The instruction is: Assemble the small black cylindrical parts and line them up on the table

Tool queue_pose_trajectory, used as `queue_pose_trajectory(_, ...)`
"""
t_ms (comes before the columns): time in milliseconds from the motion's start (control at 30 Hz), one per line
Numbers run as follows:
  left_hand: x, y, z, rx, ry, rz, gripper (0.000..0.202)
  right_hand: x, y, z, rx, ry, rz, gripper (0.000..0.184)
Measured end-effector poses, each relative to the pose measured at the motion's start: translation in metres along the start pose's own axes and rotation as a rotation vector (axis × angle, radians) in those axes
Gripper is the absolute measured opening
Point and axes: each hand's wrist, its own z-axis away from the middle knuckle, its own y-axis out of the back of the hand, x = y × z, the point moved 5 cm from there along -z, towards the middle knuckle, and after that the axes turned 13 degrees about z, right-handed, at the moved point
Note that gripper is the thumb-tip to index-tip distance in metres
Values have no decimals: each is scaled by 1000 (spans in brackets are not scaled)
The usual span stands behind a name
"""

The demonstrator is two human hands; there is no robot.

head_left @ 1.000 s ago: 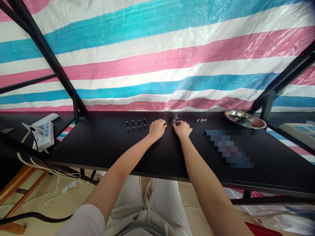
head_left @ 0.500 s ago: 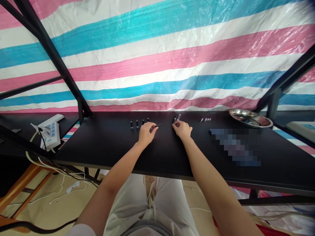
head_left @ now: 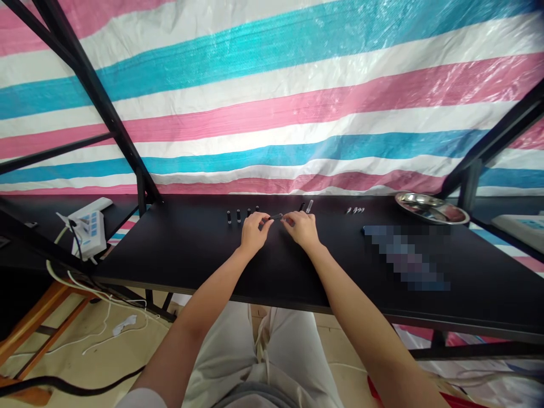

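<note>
My left hand (head_left: 254,231) and my right hand (head_left: 300,226) meet over the far middle of the black table (head_left: 204,255). Between their pinched fingertips is a small dark tube-shaped piece (head_left: 276,216), held level just above the table. Left of my left hand stands a short row of small black caps (head_left: 238,215), upright. Behind my right hand lie a dark tube (head_left: 301,207) and a clear tube (head_left: 309,205), side by side. Further right lie tiny silvery tips (head_left: 354,210) in a row.
A shiny metal dish (head_left: 431,207) sits at the table's far right, with a blurred-out patch (head_left: 403,255) in front of it. A white power strip (head_left: 90,229) with cables lies on the left shelf. Black frame bars and a striped tarp stand behind.
My left hand drew a dark piece leftward from the tubes toward the caps. My right hand then left the tubes and came left to meet it at that piece.
</note>
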Motion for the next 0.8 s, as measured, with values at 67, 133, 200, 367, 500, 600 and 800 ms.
queue_pose_trajectory(67,-1,0,0,0,-3,-16,8,-1,1,0,33,18,-1,23)
queue_pose_trajectory(133,-1,0,0,1,-7,-35,8,-2,3,1,55,41,3,23)
queue_pose_trajectory(200,0,0,0,6,-12,-43,8,-4,4,1,64,61,12,23)
queue_pose_trajectory(367,3,1,-1,27,-29,-42,9,-8,7,1,70,87,30,20)
queue_pose_trajectory(500,5,2,-1,38,-30,-28,11,-10,10,1,95,111,109,17)
queue_pose_trajectory(600,6,2,-1,22,-25,-14,12,-12,13,1,126,129,196,17)
queue_pose_trajectory(800,4,-2,0,-36,12,-45,10,-19,16,3,172,192,206,20)
